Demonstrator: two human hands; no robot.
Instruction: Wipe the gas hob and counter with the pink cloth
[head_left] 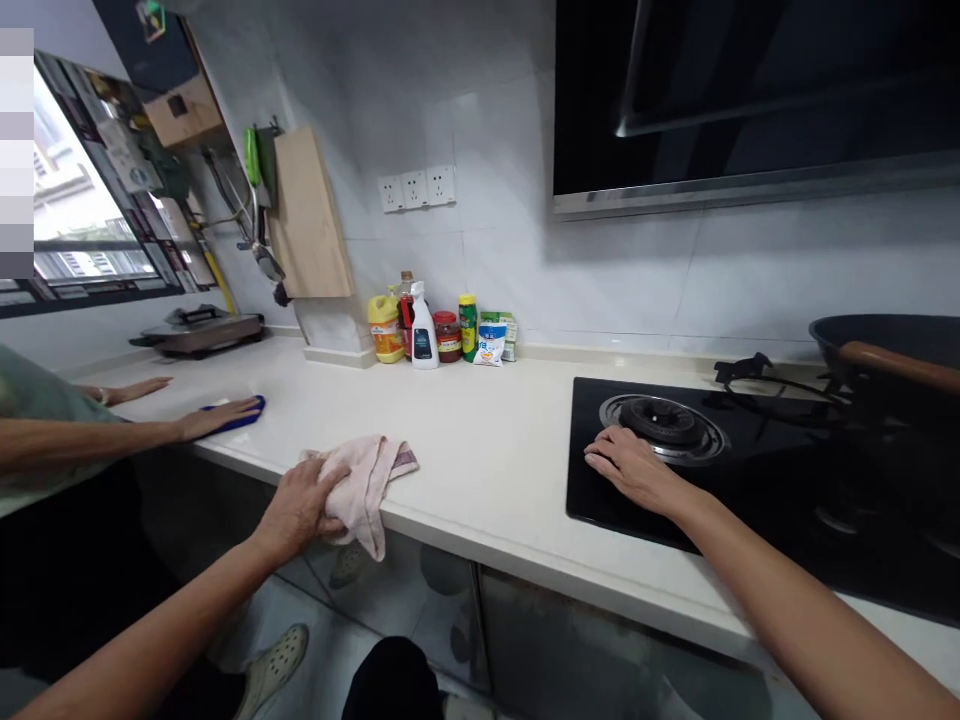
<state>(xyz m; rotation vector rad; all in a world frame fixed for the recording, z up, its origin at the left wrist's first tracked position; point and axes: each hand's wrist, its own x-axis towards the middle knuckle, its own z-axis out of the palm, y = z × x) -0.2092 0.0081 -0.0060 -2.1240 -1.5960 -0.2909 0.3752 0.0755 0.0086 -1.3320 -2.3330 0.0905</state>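
Pinched in my left hand (300, 505) is a pale pink cloth (364, 485), bunched at the front edge of the white countertop (480, 440). One corner of the cloth hangs over that edge. To the right, my right hand (630, 468) rests on the black glass gas stove (592, 500), beside the front of the round burner (664, 420). Its fingers are slightly bent and a little apart, with nothing visible in them.
At the left, a co-worker's hand (221, 418) presses a blue cloth (255, 412) on the counter. Bottles and jars, among them a white spray bottle (424, 335), stand by the wall. A wok (892, 340) sits on the right. The range hood (750, 110) hangs above.
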